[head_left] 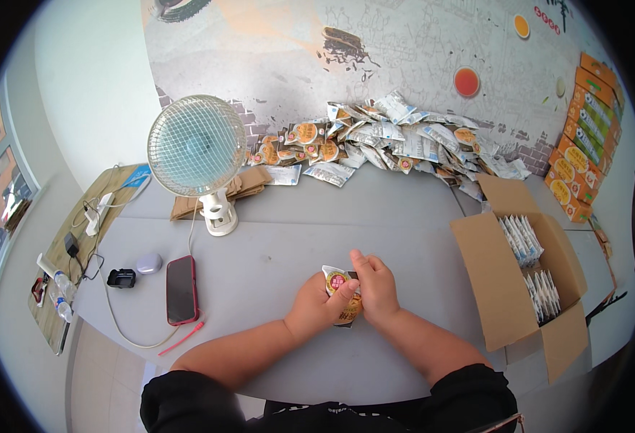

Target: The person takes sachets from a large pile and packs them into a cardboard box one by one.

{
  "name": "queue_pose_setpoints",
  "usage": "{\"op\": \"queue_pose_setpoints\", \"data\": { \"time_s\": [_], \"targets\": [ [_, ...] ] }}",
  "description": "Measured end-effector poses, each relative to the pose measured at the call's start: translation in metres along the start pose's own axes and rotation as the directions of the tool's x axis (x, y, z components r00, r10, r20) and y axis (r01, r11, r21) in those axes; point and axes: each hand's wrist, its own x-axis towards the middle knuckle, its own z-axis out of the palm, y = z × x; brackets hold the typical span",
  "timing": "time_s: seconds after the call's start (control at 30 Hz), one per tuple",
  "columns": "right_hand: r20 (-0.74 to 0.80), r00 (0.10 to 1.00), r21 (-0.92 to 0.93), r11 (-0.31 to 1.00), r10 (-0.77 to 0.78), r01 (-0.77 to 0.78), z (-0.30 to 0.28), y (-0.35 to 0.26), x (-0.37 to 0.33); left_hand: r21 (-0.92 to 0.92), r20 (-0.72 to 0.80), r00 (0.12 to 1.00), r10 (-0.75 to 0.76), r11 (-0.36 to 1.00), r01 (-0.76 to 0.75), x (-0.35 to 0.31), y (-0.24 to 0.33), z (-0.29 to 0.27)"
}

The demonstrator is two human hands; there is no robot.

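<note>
Near the table's front edge, in the middle of the view, both my hands are around one small printed sachet (349, 312). It is white, brown and orange, with a red round mark near its top corner. My left hand (313, 307) is closed on its left side, the thumb lying across the front. On the right side my right hand (378, 290) has its fingers curled at the sachet's edge, and its thumb points up. Those right fingertips are partly hidden behind the sachet and hand.
A heap of similar sachets (397, 137) lies along the wall. To the right, an open cardboard box (494, 289) holds rows of sachets. A white fan (220, 213), a phone (181, 290), an earbud case (148, 263) and cables are at left. Orange cartons (573, 169) are stacked far right.
</note>
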Motion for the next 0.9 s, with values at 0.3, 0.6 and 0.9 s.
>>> {"op": "queue_pose_setpoints", "data": {
  "time_s": [0.3, 0.6, 0.9],
  "targets": [
    [0.239, 0.931, 0.179, 0.93, 0.275, -0.321, -0.01, -0.011, -0.002, 0.279, 0.1, 0.976, 0.191, 0.937, -0.212, 0.0, 0.008, -0.006],
    [0.341, 0.916, 0.017, 0.973, 0.212, -0.231, -0.02, 0.015, 0.009, -0.571, -0.217, 0.922, -0.322, 0.808, 0.148, 0.025, 0.002, -0.026],
    [0.231, 0.966, 0.094, 0.986, 0.113, -0.138, -0.022, 0.006, 0.004, -0.601, -0.205, 0.951, -0.23, 0.797, 0.063, 0.025, -0.01, -0.025]
  ]
}}
